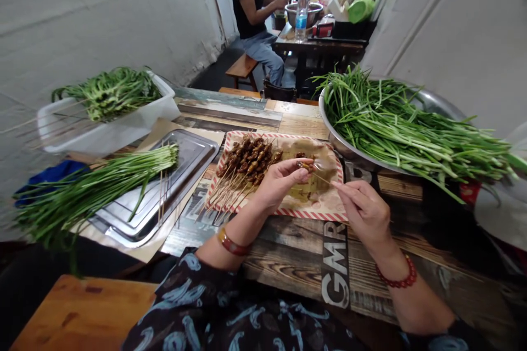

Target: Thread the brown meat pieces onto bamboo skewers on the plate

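Over a tray with a red-and-white striped rim [288, 212], my left hand [284, 178] pinches a small brown food piece [307, 166]. My right hand [365, 205] grips the lower end of a thin wooden skewer [322, 177], whose other end runs to that piece. Brown skewered pieces [251, 159] lie piled on the tray's left part, their sticks pointing toward me. A few loose brown pieces [300, 155] sit in brownish liquid behind my left hand.
Long green stalks fill a metal bowl [442, 103] at right. More stalks [111, 178] lie across a metal lid [135, 225] at left, behind it a white bin [102, 134] with skewered greens. A person [251, 5] sits at a far table.
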Action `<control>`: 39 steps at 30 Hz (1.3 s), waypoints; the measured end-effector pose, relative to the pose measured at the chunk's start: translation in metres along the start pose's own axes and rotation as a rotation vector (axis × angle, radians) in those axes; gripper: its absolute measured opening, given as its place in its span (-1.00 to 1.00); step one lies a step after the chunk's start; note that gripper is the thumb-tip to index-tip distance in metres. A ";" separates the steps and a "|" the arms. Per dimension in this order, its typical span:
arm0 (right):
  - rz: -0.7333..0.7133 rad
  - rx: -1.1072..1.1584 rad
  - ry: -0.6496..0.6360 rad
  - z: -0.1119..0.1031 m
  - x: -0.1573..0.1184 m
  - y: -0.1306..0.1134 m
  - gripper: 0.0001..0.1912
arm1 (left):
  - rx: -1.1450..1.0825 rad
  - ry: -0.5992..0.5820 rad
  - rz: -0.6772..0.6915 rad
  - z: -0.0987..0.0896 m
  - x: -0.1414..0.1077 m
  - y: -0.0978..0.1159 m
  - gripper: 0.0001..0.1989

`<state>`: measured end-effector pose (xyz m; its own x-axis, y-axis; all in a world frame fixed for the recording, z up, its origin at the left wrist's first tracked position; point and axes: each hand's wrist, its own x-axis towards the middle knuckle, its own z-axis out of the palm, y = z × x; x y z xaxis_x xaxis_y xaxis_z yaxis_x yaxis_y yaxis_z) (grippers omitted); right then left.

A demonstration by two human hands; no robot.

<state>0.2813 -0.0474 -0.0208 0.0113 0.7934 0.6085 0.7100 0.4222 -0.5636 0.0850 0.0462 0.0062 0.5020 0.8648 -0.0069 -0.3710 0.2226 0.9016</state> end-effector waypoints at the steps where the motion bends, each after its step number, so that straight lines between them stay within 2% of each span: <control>1: -0.002 -0.007 -0.008 0.001 0.000 0.000 -0.58 | -0.009 0.003 0.002 0.000 0.000 -0.001 -0.66; 21: -0.035 -0.015 -0.046 0.008 -0.004 -0.004 -0.58 | -0.066 0.116 0.014 0.004 0.001 -0.006 -0.72; 30: -0.030 -0.011 -0.037 0.009 -0.002 -0.004 -0.61 | -0.107 0.111 -0.033 0.001 0.000 -0.005 -0.53; 39: -0.035 0.000 -0.036 0.010 -0.002 -0.004 -0.59 | -0.162 0.115 0.025 0.005 0.001 -0.006 -0.73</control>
<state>0.2714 -0.0471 -0.0252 -0.0388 0.7932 0.6078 0.7098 0.4499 -0.5419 0.0913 0.0434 0.0034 0.4016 0.9148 -0.0434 -0.5076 0.2617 0.8209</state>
